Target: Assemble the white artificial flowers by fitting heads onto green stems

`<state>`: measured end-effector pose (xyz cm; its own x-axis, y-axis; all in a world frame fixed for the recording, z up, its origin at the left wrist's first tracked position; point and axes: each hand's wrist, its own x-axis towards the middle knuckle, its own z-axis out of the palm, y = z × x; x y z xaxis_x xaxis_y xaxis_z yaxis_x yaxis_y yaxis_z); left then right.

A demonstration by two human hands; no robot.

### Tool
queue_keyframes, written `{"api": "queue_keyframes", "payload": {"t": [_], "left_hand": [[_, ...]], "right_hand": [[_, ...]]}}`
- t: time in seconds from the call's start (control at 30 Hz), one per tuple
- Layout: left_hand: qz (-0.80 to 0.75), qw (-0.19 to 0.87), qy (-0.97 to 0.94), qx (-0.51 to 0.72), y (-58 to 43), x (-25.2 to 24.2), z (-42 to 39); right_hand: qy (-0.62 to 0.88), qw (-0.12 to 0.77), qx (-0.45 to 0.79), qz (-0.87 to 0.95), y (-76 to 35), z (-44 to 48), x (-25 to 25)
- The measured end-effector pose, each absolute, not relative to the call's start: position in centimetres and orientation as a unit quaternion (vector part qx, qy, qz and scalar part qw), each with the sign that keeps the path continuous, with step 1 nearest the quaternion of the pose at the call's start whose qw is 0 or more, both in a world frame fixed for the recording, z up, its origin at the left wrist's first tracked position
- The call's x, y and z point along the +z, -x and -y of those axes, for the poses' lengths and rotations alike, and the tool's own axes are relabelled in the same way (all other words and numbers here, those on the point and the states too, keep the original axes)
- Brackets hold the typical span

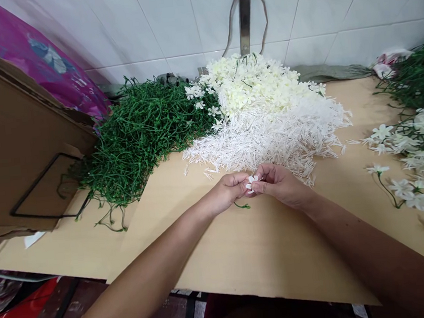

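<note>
Both my hands meet over the cardboard-topped table, pinching one small white artificial flower (pixel 250 181) between them. My left hand (pixel 233 189) is closed on it from the left, and a green plastic stem (pixel 243 206) sticks out below. My right hand (pixel 274 183) holds the petals between thumb and fingers; whether it also grips a tiny white piece is hidden. Just beyond my hands lies a pile of thin white stamen-like pieces (pixel 266 136). Behind that is a heap of cream-white flower heads (pixel 257 84). Tangled green stems (pixel 148 120) are heaped to the left.
Assembled white flowers on stems (pixel 420 184) lie at the right, with more green stems (pixel 418 79) behind them. A cardboard box (pixel 18 132) stands at the left beside a purple bag (pixel 52 59). A tiled wall (pixel 168 18) with a metal strip (pixel 245 16) closes off the back.
</note>
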<state>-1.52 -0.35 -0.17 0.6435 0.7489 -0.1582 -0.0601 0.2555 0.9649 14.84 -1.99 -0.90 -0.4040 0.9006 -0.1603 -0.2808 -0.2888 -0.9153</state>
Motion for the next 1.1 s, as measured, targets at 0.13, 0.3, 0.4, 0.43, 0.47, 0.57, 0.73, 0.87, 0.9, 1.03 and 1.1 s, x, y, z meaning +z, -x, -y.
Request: {"api": "queue_keyframes", "payload": {"t": [0.13,0.3,0.4,0.43,0.47,0.57,0.73,0.87,0.9,1.03,1.1], "left_hand": [[-0.299,0.720,-0.561,0.279,1.6,-0.2,0.3],[-0.312,0.685,-0.595,0.282,1.5,-0.6,0.5],[-0.313,0.669,-0.613,0.279,1.5,-0.7,0.6],[-0.313,0.667,-0.618,0.275,1.6,-0.6,0.6],[-0.311,0.666,-0.623,0.268,1.6,-0.5,0.6],[-0.290,0.670,-0.648,0.219,1.9,0.2,0.6],[-0.285,0.586,-0.740,0.168,2.5,1.1,0.3],[-0.387,0.469,-0.759,0.232,3.1,1.0,-0.5],[-0.409,0.454,-0.752,0.247,3.3,1.0,-0.7],[-0.442,0.411,-0.745,0.284,3.6,0.8,-1.1],[-0.447,0.386,-0.755,0.283,3.6,0.5,-1.2]], "right_hand": [[0.364,0.394,0.718,0.444,-14.9,2.0,-1.2],[0.362,0.401,0.684,0.490,-14.7,2.0,-1.3],[0.372,0.397,0.661,0.516,-14.8,2.0,-1.2],[0.377,0.392,0.656,0.523,-14.8,2.0,-1.2],[0.381,0.384,0.653,0.530,-14.9,1.9,-1.2],[0.379,0.344,0.655,0.556,-15.4,1.9,-1.1],[0.403,0.223,0.594,0.659,-17.0,2.8,0.8],[0.437,0.094,0.504,0.739,-19.1,3.8,3.6],[0.447,0.079,0.480,0.750,-19.5,3.9,4.3],[0.518,0.141,0.371,0.758,-19.2,2.1,6.2],[0.530,0.193,0.312,0.765,-17.5,-0.2,6.5]]}}
